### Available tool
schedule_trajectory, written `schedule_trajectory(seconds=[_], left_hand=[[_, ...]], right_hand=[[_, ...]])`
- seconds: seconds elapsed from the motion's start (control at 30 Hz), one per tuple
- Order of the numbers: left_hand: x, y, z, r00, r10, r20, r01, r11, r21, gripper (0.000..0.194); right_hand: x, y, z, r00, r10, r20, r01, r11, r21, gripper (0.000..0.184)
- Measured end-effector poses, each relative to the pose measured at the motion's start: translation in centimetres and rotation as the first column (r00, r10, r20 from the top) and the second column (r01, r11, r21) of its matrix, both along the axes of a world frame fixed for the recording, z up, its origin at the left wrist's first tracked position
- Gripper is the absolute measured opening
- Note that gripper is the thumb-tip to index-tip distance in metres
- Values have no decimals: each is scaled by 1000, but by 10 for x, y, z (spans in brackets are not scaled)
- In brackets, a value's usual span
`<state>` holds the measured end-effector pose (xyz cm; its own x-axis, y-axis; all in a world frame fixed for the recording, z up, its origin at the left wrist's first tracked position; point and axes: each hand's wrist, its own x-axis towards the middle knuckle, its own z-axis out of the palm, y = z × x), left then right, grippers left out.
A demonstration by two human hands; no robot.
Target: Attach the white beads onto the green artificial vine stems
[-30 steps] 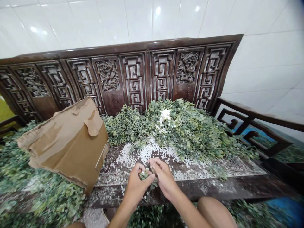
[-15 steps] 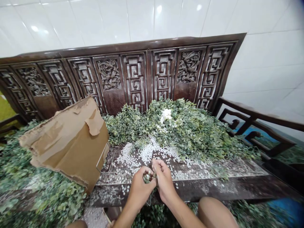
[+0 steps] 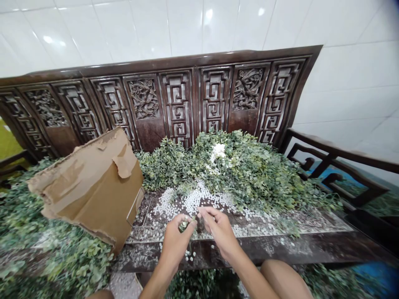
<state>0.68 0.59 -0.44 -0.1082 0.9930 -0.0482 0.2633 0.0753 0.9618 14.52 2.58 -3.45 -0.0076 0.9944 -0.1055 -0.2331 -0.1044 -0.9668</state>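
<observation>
My left hand [image 3: 176, 237] is closed around a small artificial green sprig [image 3: 183, 226] with pale bits showing between thumb and fingers. To its right, my right hand [image 3: 220, 231] is closed in a pinch, its fingertips just apart from the sprig; whatever they hold is too small to make out. Both hands are above the front of a dark wooden bench seat [image 3: 264, 249]. Many small white round pieces [image 3: 193, 199] lie scattered on the seat behind and beneath them. A few white pieces hang or lie just below my left hand.
A big heap of artificial greenery [image 3: 258, 174] covers the back right of the seat, with a white cluster [image 3: 218, 151] on top. A torn cardboard piece [image 3: 93, 191] leans at left, over more greenery [image 3: 75, 257]. The carved backrest [image 3: 148, 128] stands behind; an armrest [image 3: 343, 162] bounds the right.
My hands, together before, have separated. The left one has moved left with the sprig, and the right one slightly right. The cardboard and the heap stay where they were.
</observation>
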Motion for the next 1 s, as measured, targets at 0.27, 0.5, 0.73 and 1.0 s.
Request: schedule_trajectory(seconds=[0.27, 0.5, 0.73, 1.0], left_hand=[[-1, -2, 5, 1000, 9, 21, -9, 1000, 13, 22], [-3, -1, 2, 999, 36, 3, -36, 999, 37, 22], [-1, -1, 4, 997, 59, 47, -61, 998, 35, 20], [0, 0, 6, 998, 48, 43, -50, 998, 47, 18]], right_hand=[[1, -2, 6, 980, 15, 196, -36, 994, 108, 28], [3, -2, 8, 981, 46, 190, -71, 990, 126, 28], [0, -4, 5, 989, 50, 138, -62, 995, 84, 27], [0, -4, 3, 990, 73, 117, -78, 996, 40, 28]])
